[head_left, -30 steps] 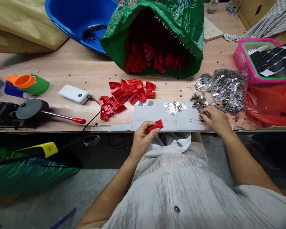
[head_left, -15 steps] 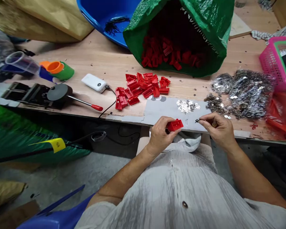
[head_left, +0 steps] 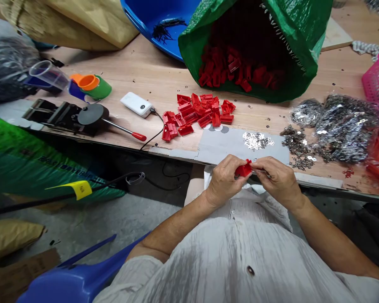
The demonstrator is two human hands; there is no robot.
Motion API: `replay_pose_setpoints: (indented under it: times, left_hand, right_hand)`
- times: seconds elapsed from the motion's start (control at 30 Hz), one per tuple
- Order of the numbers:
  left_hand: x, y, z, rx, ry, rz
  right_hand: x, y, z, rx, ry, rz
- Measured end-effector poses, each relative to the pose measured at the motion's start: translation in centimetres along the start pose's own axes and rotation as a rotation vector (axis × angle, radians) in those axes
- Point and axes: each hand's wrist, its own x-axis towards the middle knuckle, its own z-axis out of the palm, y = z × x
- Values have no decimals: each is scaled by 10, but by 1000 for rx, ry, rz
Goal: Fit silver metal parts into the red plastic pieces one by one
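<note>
My left hand [head_left: 225,179] is closed around a small red plastic housing [head_left: 243,170], holding it just off the table's front edge above my lap. My right hand [head_left: 276,179] meets it from the right, thumb and forefinger pinched at the housing's end. The small dark metal piece in those fingers is mostly covered by the fingertips. Just beyond both hands lies a grey sheet [head_left: 221,147] with a patch of shiny flat metal pieces [head_left: 258,141]. A heap of similar red housings [head_left: 197,112] sits to its left.
A green sack [head_left: 306,80] of red parts lies open behind. Bagged metal pieces [head_left: 347,126] and a pink basket [head_left: 374,80] stand right. Leftward are a white power bank [head_left: 136,104], its cable, and a red-tipped lever press [head_left: 93,114]. A blue basin [head_left: 139,21] stands behind.
My right hand has moved left with the small metal piece and brought it against the red housing, which my left hand still holds. The whole view has shifted slightly.
</note>
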Motion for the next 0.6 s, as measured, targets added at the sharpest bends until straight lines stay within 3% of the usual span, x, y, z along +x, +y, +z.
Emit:
replay_pose_setpoints:
  times: [0.2, 0.3, 0.47, 0.6]
  left_hand:
    - [-4, 2, 1, -32, 80, 13]
    - [-4, 2, 1, -38, 114, 15]
    - [-3, 2, -1, -46, 98, 25]
    - [-4, 4, 0, -62, 68, 27]
  right_hand:
    - [1, 1, -4, 149, -64, 97]
    - [1, 5, -9, 290, -132, 238]
    - [-5, 15, -9, 420, -95, 546]
    - [-4, 17, -1, 570, -134, 613]
